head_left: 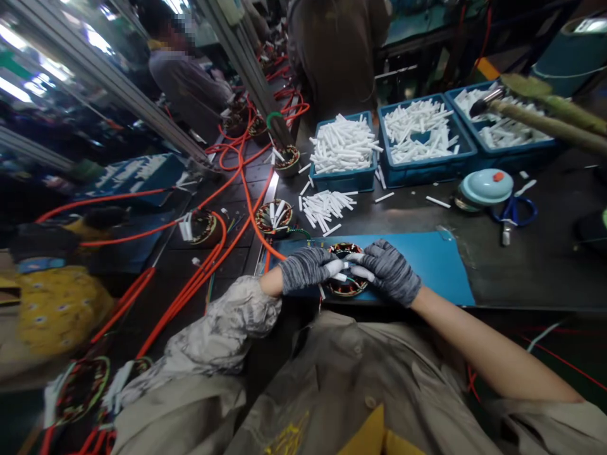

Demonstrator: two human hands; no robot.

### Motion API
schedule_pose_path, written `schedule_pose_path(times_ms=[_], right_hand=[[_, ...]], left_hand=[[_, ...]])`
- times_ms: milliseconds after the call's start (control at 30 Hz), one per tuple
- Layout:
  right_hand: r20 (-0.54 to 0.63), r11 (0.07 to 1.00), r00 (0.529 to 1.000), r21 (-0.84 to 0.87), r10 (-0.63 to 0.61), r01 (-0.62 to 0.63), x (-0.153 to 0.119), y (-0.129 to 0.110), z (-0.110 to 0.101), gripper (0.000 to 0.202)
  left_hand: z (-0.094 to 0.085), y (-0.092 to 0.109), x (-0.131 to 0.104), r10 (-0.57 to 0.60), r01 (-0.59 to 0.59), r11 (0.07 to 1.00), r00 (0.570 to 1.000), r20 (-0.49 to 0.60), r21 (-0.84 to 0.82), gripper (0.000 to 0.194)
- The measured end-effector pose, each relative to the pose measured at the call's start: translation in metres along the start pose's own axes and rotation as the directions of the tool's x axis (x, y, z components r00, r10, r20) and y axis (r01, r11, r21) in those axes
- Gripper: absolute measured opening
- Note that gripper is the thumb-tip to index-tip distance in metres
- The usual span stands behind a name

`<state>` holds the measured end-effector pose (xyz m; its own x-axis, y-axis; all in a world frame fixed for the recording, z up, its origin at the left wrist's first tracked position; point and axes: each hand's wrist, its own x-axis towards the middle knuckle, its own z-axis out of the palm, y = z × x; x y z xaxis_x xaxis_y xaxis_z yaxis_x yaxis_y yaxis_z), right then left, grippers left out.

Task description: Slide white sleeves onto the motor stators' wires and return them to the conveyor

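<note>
Khaki shirt front fills the foreground, and just past it both gloved hands meet over one wire-wound ring, lying on the blue mat at the near edge of the tabletop. Left hand comes in from one side, fingers drawn narrow; right hand faces it, thumb and fingers just as close together. Between them, a short white tube sits over the ring's opening with a thin wire beside it! Is it pinched? The glove tips are white too, so I cannot tell which fingers have it.

So how far along? Partway, I'd judge: a white piece or two at the ring's middle, its windings bare around much of the rim. Compare the neighbouring ring just beyond the mat's far corner, with several upright tubes bunched inside it; that one looks further on. If it's the pattern, this one has more tubes to take and its wires to tidy.

Supply is no worry! A loose pile lies beyond the mat, and behind it three blue bins hold heaps more. Blue-handled scissors rest off to the right, untouched.
</note>
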<state>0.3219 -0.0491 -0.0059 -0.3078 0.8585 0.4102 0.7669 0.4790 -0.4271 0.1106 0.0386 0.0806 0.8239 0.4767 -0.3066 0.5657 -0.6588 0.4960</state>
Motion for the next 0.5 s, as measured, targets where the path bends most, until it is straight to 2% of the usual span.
schedule_pose_path(times_ms=[67, 133, 200, 367, 433, 500], right_hand=[[0.004, 1.0, 1.0, -0.005, -0.001, 0.001, -0.003, 0.003, -0.002, 0.038], [0.002, 1.0, 1.0, 0.023, 0.008, -0.008, -0.005, 0.005, -0.004, 0.038], [-0.015, 0.997, 1.0, 0.07, 0.018, -0.017, -0.006, 0.005, -0.004, 0.037], [-0.044, 0.97, 0.994, 0.226, 0.098, -0.085, -0.01, 0.001, -0.001, 0.028], [-0.08, 0.916, 0.978, 0.373, 0.193, -0.151, -0.013, 0.002, -0.001, 0.024], [-0.097, 0.817, 0.947, 0.537, 0.308, -0.211, -0.015, 0.003, -0.001, 0.026]], left_hand=[[-0.004, 0.001, 0.002, -0.017, 0.019, 0.999, 0.998, 0.054, -0.031, 0.041], [-0.008, 0.005, 0.007, -0.027, 0.027, 1.0, 0.998, 0.063, -0.002, 0.039], [-0.011, 0.011, 0.014, -0.038, 0.034, 0.997, 0.998, 0.054, 0.066, 0.036], [-0.015, 0.035, 0.031, -0.116, 0.08, 0.954, 0.987, 0.113, 0.288, 0.036], [-0.012, 0.044, 0.034, -0.139, 0.098, 0.922, 0.987, 0.082, 0.375, 0.037], [-0.004, 0.051, 0.035, -0.094, 0.075, 0.899, 0.995, 0.024, 0.432, 0.034]])
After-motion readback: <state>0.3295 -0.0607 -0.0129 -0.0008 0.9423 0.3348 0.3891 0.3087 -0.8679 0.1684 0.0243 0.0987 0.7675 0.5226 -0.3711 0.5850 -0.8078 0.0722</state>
